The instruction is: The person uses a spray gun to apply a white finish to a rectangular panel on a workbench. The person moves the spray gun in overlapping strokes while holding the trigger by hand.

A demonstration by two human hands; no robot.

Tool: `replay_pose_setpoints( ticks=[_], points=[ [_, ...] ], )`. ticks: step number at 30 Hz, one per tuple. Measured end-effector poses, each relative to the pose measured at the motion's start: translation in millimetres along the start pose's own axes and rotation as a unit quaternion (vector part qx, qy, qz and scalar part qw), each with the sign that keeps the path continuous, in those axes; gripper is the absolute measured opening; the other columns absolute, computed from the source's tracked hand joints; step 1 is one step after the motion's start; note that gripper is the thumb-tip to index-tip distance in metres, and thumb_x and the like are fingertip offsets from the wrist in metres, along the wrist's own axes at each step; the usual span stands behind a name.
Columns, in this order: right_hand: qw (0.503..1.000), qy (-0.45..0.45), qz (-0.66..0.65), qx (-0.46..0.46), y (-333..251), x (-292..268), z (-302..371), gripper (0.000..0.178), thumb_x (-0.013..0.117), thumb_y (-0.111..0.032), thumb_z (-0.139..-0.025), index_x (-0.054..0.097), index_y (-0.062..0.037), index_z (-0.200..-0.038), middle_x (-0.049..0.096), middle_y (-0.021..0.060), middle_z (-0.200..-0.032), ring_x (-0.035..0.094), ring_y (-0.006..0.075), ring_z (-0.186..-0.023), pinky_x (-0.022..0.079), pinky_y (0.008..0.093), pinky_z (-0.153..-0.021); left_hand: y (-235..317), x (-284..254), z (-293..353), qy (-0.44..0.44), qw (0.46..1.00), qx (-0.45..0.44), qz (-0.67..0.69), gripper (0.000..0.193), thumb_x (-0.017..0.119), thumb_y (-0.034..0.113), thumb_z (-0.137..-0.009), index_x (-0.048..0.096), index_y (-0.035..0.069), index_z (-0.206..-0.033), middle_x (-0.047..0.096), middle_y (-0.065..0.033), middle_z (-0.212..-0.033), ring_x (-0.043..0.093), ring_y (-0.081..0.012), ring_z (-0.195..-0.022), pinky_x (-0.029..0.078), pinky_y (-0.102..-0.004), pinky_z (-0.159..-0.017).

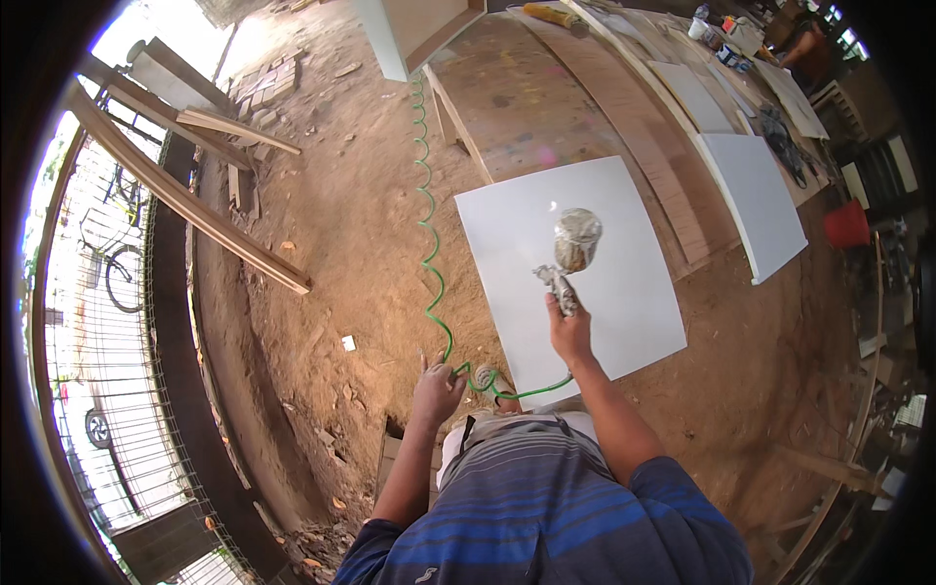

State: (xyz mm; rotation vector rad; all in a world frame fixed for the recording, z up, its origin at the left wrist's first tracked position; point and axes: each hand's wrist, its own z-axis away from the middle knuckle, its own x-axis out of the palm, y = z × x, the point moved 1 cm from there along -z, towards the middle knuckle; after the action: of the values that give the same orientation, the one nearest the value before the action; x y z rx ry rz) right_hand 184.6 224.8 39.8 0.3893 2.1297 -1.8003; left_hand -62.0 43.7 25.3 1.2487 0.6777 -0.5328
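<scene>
My right hand [570,333] is wrapped around the handle of a spray gun [558,280], whose metal body is smeared with pale paint. Its round, paint-crusted cup [577,240] sits over a large white panel [624,327]. From the gun side, a green coiled air hose [430,263] loops down across my front. My left hand [441,392] has its fingers closed on that hose near my left hip, one finger pointing outward. Part of the hose's run behind my right wrist is hidden.
A paint-stained wooden table [507,102] reaches up behind the panel, bearing long boards and another white panel [756,200]. Ahead stands a white cabinet-like box [419,34]. Wooden beams [210,205] lean along a mesh fence at left; a red bucket [846,224] is at right.
</scene>
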Motion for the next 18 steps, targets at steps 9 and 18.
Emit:
replay_pose_setpoints(
  ticks=[9, 18],
  points=[
    [0.984, -0.138, -0.081, 0.072, -28, 36, 33, 0.047, 0.067, -0.028, -0.106, 0.059, -0.004, -0.145, 0.077, 0.0204, -0.112, 0.077, 0.0228, -0.103, 0.058, 0.035, -0.084, -16, -8, 11, 0.013, 1.0, -0.02, -0.001, 0.035, 0.073, 0.026, -0.095, 0.059, 0.0, -0.076, 0.069, -0.0264, -0.094, 0.061, -0.0485, -0.125, 0.026, -0.0618, -0.125],
    [0.999, 0.006, -0.014, 0.03, -2, 1, 13, 0.04, 0.065, -0.023, -0.106, 0.062, -0.002, -0.14, 0.074, 0.0231, -0.121, 0.074, 0.0337, -0.111, 0.057, 0.0402, -0.091, -5, -8, 5, -0.016, 1.0, -0.01, -0.007, 0.035, 0.073, 0.024, -0.096, 0.058, -0.002, -0.078, 0.069, -0.0291, -0.101, 0.056, -0.0477, -0.133, 0.027, -0.0598, -0.126]
  ],
)
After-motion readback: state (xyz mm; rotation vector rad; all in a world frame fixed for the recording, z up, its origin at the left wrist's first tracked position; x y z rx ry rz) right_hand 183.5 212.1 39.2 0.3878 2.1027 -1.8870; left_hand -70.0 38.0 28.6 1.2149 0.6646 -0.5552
